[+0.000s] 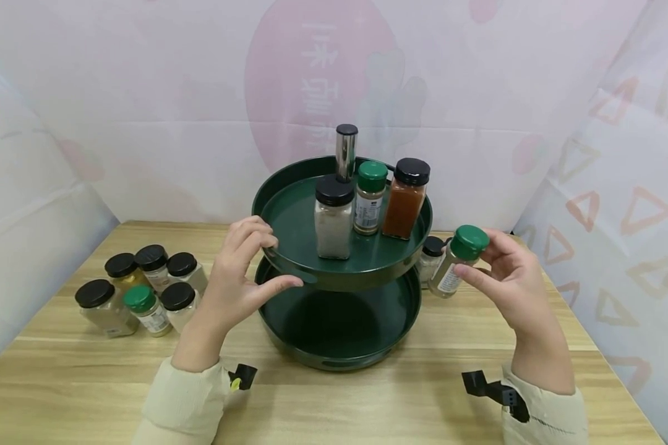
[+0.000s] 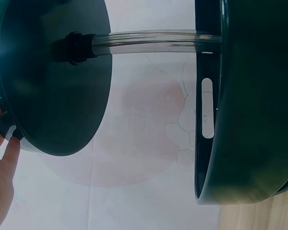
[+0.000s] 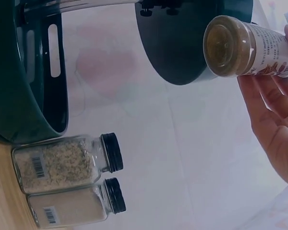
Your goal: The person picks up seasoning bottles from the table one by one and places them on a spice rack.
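A two-tier dark green turntable rack stands on the table, its upper tray (image 1: pixel 289 213) above its lower tray (image 1: pixel 334 361). My left hand (image 1: pixel 239 266) grips the upper tray's left rim, fingers over the edge and thumb against the outer wall. With fingers and thumb, my right hand (image 1: pixel 506 272) holds a green-capped spice jar (image 1: pixel 448 275) off the table, right of the rack. In the right wrist view the held jar (image 3: pixel 230 48) shows its glass base and printed label. On the upper tray stand a black-capped jar (image 1: pixel 334 225), a green-capped jar (image 1: pixel 368 201) and a red-brown spice jar (image 1: pixel 403 207).
Several spice jars (image 1: pixel 153 259) are grouped on the table (image 1: pixel 78 377) at the left. Beside the rack on the right stand two black-capped jars, one with coarse flakes (image 3: pixel 57 165) and one with pale powder (image 3: pixel 69 206). A metal post (image 1: pixel 346 151) rises from the upper tray.
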A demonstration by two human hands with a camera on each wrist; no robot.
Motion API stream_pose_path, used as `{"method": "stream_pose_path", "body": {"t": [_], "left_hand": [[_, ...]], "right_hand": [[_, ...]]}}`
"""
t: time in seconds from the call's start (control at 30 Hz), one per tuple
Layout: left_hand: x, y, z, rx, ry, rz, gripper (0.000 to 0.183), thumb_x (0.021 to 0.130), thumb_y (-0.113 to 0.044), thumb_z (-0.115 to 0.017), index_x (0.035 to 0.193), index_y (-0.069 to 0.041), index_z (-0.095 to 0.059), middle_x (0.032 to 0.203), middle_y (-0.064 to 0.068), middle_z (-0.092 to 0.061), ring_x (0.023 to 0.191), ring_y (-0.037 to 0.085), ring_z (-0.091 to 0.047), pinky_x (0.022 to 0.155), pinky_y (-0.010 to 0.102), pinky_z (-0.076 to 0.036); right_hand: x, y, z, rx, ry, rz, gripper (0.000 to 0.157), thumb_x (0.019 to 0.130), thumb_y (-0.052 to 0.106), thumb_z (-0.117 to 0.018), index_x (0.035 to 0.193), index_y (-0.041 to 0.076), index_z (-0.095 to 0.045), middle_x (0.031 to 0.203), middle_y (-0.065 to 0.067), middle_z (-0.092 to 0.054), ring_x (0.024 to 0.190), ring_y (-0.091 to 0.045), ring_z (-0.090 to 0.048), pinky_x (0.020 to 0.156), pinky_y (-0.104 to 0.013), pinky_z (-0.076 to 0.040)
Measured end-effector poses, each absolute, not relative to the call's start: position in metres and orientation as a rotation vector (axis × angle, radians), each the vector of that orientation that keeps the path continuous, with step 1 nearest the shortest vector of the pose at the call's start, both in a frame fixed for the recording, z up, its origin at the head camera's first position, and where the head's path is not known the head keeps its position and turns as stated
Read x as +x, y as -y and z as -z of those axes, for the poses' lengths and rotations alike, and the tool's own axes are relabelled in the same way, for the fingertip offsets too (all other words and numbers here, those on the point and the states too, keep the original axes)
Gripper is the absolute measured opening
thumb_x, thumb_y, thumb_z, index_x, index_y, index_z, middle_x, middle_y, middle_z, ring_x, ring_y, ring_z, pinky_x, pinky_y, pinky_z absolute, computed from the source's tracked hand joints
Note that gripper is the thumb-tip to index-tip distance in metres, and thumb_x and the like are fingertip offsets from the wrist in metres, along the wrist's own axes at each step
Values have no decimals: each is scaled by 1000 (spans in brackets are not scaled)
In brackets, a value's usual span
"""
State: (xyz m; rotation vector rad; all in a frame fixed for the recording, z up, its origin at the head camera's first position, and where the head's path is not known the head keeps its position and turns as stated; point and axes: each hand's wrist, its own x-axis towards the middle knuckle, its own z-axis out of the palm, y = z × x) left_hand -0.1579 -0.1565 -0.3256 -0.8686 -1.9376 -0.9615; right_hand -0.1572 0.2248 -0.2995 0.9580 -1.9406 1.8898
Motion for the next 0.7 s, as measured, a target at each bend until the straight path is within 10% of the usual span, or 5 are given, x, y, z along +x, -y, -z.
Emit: {"method": "stream_pose_path", "body": {"t": [0.7], "left_hand": [[-159,159,325,-882,1964,934,63,83,-58,-68,96,4,-60,105,18,-58,114,35,-47,114,23,-34]], "right_hand": [[-155,-199,271,1183,1766,-1943,43,81,-21,-66,122,-10,-61,108,-8,-72,99,-17,-72,86,-24,-59]]}}
